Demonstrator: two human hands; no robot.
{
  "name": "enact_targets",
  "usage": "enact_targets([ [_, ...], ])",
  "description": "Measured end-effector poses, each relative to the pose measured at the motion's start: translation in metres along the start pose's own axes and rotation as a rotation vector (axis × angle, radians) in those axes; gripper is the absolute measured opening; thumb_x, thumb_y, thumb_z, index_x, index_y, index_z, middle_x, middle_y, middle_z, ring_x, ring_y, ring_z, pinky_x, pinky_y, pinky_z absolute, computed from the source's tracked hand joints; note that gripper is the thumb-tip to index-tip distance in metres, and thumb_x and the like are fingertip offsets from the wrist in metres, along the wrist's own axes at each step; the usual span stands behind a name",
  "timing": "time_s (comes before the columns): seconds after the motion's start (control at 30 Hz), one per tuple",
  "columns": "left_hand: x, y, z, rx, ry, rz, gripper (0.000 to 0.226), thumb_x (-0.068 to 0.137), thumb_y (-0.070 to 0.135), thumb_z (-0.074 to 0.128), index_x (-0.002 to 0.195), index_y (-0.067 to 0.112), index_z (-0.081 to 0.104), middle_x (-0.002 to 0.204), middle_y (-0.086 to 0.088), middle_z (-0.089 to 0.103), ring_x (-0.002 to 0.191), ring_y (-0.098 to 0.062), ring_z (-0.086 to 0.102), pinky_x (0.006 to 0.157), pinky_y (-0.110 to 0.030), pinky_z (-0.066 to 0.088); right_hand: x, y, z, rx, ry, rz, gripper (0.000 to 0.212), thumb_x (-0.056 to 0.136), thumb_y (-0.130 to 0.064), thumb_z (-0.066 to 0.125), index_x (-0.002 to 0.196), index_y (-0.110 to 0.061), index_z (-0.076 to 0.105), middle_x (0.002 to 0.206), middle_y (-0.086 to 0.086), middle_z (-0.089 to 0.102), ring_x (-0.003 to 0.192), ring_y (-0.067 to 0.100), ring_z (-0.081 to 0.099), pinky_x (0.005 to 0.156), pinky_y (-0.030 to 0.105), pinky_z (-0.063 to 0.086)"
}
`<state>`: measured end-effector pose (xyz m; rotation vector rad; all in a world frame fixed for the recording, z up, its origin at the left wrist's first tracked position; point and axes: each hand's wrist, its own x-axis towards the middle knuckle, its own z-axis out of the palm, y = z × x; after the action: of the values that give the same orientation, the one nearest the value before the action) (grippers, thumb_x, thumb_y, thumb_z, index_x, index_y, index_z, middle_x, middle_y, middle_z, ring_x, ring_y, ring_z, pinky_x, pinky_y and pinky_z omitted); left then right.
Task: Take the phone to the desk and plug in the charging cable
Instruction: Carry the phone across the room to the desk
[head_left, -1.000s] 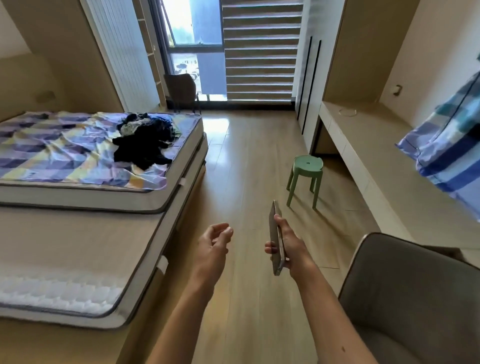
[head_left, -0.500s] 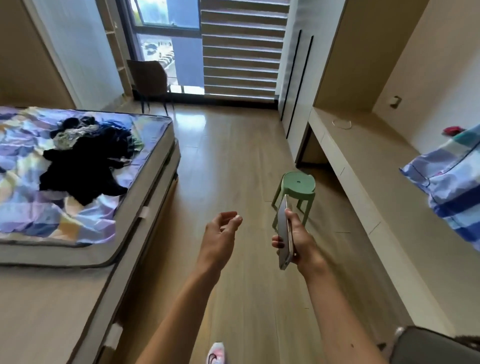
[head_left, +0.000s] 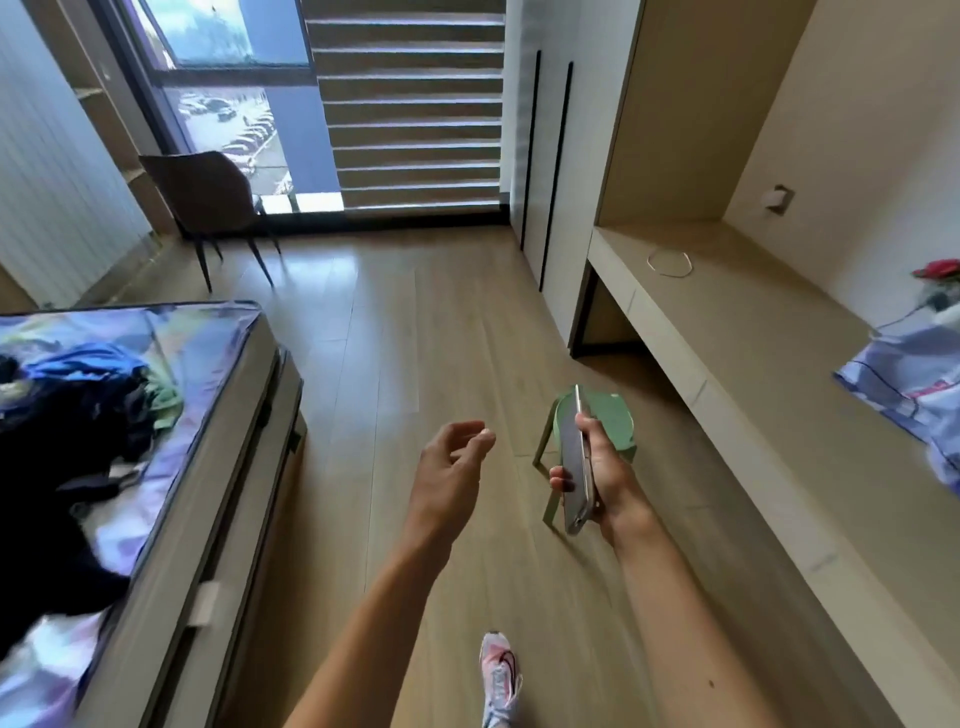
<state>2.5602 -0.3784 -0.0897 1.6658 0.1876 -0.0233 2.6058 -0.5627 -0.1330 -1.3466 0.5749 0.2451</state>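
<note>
My right hand (head_left: 602, 475) grips a slim phone (head_left: 575, 460) edge-on, held upright over the wooden floor. My left hand (head_left: 452, 465) hovers beside it to the left, empty, with its fingers loosely curled and apart. The long built-in desk (head_left: 737, 353) runs along the right wall. A coiled white charging cable (head_left: 669, 262) lies on its far end, and a wall socket with a plug (head_left: 777, 197) sits above it. The phone is still well short of the cable.
A green stool (head_left: 613, 415) stands on the floor just behind the phone. The bed (head_left: 171, 467) with piled clothes fills the left. A brown chair (head_left: 208, 202) stands by the window. Striped bedding (head_left: 914, 384) and a red flower (head_left: 940, 270) lie on the desk. My shoe (head_left: 498, 675) is below.
The view has advanced down the room: the bed slid back to the left, the desk, stool and cable came closer. Both hands keep their pose, the right still holding the phone.
</note>
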Motion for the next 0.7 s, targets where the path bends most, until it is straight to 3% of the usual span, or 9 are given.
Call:
enact_targets([
  [0.13,0.108,0.014,0.008,0.024,-0.004,-0.010,0.020,0.097,0.036,0.058,0.114,0.029,0.064,0.119,0.000,0.070,0.115,-0.019,0.065,0.098,-0.040,0.054,0.099,-0.048,0.034,0.004,0.016,0.003,0.050,0.076,-0.068,0.062,0.087,-0.019,0.058,0.077,0.013,0.065,0.067,0.023,0.064,0.088,0.047,0.053],
  [0.4,0.308,0.047,0.008,0.000,0.036,-0.015,0.026,0.097,0.034,0.057,0.120,0.024,0.065,0.119,-0.002,0.070,0.114,-0.019,0.065,0.097,-0.039,0.054,0.268,-0.150,0.097,-0.044,0.037,0.008,0.043,0.079,-0.068,0.059,0.082,-0.026,0.056,0.077,0.012,0.067,0.066,0.021,0.064,0.087,0.046,0.054],
  [0.53,0.406,0.047,0.007,-0.028,0.019,-0.047,0.014,0.097,0.032,0.059,0.108,0.031,0.066,0.116,-0.002,0.071,0.112,-0.019,0.066,0.095,-0.037,0.054,0.349,-0.183,0.124,-0.041,0.061,0.026,0.058,0.061,-0.074,0.063,0.086,-0.022,0.061,0.074,0.011,0.070,0.061,0.020,0.066,0.092,0.048,0.055],
  [0.7,0.565,0.049,0.016,-0.018,-0.084,-0.053,0.019,0.097,0.030,0.060,0.112,0.022,0.068,0.116,-0.004,0.071,0.112,-0.020,0.066,0.092,-0.035,0.054,0.468,-0.227,0.160,0.029,0.136,0.030,0.075,0.053,-0.079,0.063,0.098,-0.019,0.063,0.070,0.010,0.070,0.061,0.021,0.066,0.074,0.042,0.052],
])
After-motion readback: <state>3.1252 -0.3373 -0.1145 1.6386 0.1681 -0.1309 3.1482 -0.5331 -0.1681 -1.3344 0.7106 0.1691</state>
